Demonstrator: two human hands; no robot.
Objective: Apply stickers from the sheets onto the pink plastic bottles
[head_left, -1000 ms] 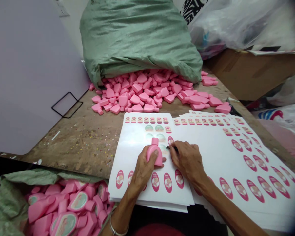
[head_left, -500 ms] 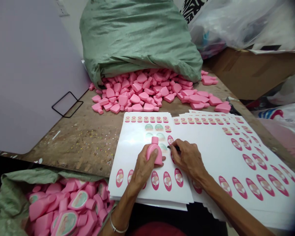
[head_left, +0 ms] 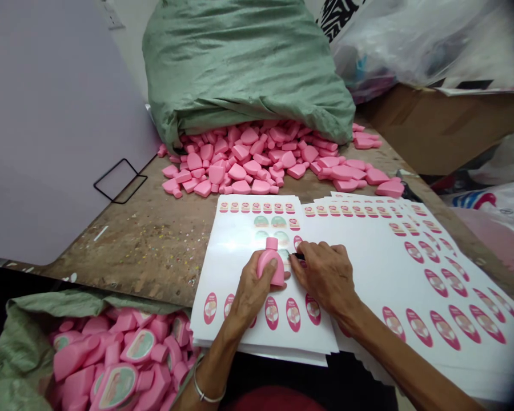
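Left hand point(head_left: 252, 291) is wrapped snugly round a pink bottle point(head_left: 270, 264), its long axis running away from me with the neck up over the sticker sheet point(head_left: 227, 268), while the right hand point(head_left: 323, 279), just beside it, pinches a small black tool point(head_left: 298, 257).

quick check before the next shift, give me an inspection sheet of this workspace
surface: scuffed wooden workbench, flecked with specks
job's things: pink plastic bottle; white sheets of pink oval labels
clutter: green woven sack spilling loose pink bottles; second green sack of labelled pink bottles, lower left
hands: left hand grips the bottle; right hand holds a small dark tool beside it, over the sheet
cables: nothing seen
surroundings: lavender board, cardboard box, plastic bags
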